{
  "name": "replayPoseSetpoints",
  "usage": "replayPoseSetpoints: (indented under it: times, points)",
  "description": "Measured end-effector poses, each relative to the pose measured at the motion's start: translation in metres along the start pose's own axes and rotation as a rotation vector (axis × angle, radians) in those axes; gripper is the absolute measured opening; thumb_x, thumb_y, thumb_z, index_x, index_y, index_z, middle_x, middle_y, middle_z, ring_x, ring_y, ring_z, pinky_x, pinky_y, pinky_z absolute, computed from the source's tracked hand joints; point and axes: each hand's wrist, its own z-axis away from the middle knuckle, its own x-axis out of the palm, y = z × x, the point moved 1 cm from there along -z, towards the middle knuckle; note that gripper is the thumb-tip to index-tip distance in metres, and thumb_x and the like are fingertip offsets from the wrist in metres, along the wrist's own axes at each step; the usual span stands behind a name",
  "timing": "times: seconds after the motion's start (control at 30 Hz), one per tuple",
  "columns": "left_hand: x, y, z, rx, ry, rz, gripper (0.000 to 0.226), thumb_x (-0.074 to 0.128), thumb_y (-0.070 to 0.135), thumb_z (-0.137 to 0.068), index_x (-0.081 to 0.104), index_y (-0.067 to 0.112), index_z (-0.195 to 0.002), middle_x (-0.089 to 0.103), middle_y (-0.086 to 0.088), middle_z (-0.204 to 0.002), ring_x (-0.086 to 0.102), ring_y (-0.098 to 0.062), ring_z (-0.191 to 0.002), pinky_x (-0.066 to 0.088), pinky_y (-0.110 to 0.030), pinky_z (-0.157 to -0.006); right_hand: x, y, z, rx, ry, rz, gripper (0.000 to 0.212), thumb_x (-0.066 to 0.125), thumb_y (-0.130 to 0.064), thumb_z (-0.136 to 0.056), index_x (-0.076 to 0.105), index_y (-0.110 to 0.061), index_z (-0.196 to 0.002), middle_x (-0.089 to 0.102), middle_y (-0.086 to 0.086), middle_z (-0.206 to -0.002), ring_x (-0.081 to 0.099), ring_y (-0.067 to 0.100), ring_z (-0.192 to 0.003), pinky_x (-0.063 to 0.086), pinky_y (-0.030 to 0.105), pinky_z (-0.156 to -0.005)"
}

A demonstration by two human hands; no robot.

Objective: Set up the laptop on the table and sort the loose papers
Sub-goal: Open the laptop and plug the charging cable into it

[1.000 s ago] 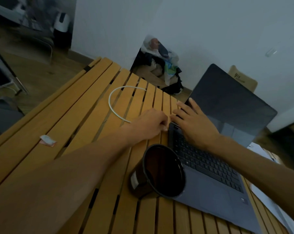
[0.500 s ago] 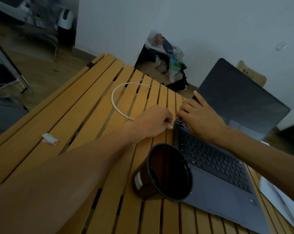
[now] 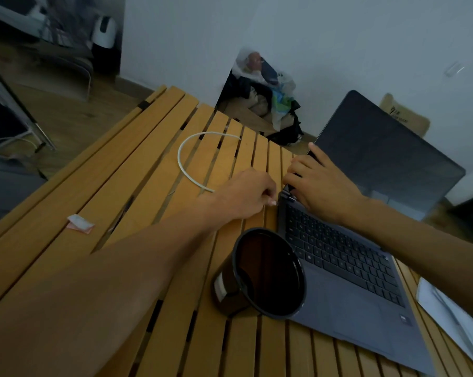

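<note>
A dark grey laptop lies open on the wooden slatted table, its screen dark. My left hand pinches the plug end of a white cable right at the laptop's back left corner. My right hand rests on that same corner by the hinge, fingers curled over its edge. Loose white papers lie at the table's right edge, partly under the laptop.
A black cup stands against the laptop's left edge, close under my left forearm. A small folded paper scrap lies on the left slats. Bags and a cardboard box sit on the floor beyond the table.
My right hand's fingers have curled down from spread to over the laptop's corner. My left hand has kept the cable end at the laptop's side. The view has shifted slightly.
</note>
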Motion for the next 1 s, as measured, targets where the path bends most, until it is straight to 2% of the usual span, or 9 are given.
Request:
replayPoseSetpoints:
  times: [0.13, 0.33, 0.47, 0.6, 0.87, 1.0]
  points:
    - [-0.001, 0.001, 0.001, 0.024, 0.0, -0.028, 0.011, 0.067, 0.024, -0.091, 0.075, 0.018, -0.091, 0.071, 0.004, -0.083, 0.062, -0.013, -0.08, 0.05, -0.031, -0.076, 0.001, -0.002, -0.002, 0.007, -0.016, 0.004, 0.024, 0.066, -0.023, -0.087, 0.065, -0.018, -0.11, 0.063, 0.006, -0.112, 0.052, 0.029, -0.123, 0.014, 0.053, -0.122]
    - [0.001, 0.0, -0.001, 0.056, 0.011, -0.071, 0.009, 0.066, 0.026, -0.092, 0.073, 0.02, -0.09, 0.064, 0.007, -0.081, 0.057, -0.012, -0.078, 0.042, -0.027, -0.071, 0.001, -0.001, -0.001, 0.014, -0.039, 0.017, 0.025, 0.063, -0.024, -0.089, 0.064, -0.018, -0.113, 0.062, 0.006, -0.116, 0.05, 0.029, -0.126, 0.013, 0.053, -0.122]
    - [-0.001, 0.0, 0.002, 0.066, 0.02, -0.097, 0.009, 0.066, 0.026, -0.091, 0.073, 0.021, -0.09, 0.067, 0.004, -0.086, 0.059, -0.015, -0.085, 0.048, -0.033, -0.078, 0.0, -0.001, -0.003, 0.016, -0.047, 0.017, 0.025, 0.062, -0.025, -0.089, 0.063, -0.018, -0.114, 0.062, 0.006, -0.115, 0.05, 0.028, -0.126, 0.012, 0.053, -0.122]
    - [0.0, 0.001, 0.001, 0.06, 0.007, -0.103, 0.008, 0.066, 0.024, -0.091, 0.073, 0.021, -0.089, 0.068, 0.003, -0.089, 0.059, -0.016, -0.088, 0.047, -0.032, -0.078, -0.002, -0.001, -0.003, 0.022, -0.064, 0.012, 0.025, 0.061, -0.026, -0.09, 0.062, -0.019, -0.113, 0.061, 0.005, -0.115, 0.049, 0.027, -0.125, 0.007, 0.051, -0.123]
    - [0.003, 0.001, -0.003, 0.04, 0.004, -0.101, 0.009, 0.066, 0.024, -0.091, 0.072, 0.02, -0.086, 0.067, 0.005, -0.083, 0.06, -0.015, -0.082, 0.045, -0.03, -0.073, -0.004, 0.001, -0.008, 0.016, -0.08, 0.015, 0.025, 0.066, -0.027, -0.086, 0.062, -0.02, -0.109, 0.061, 0.002, -0.108, 0.052, 0.026, -0.116, 0.006, 0.051, -0.122]
    - [0.0, -0.005, -0.001, 0.0, 0.053, 0.01, 0.009, 0.067, 0.028, -0.091, 0.068, 0.024, -0.083, 0.063, 0.011, -0.079, 0.057, -0.009, -0.078, 0.042, -0.026, -0.069, -0.006, 0.003, -0.012, 0.014, -0.066, -0.034, 0.018, 0.069, -0.025, -0.084, 0.063, -0.02, -0.1, 0.059, -0.001, -0.097, 0.054, 0.026, -0.108, 0.009, 0.053, -0.122]
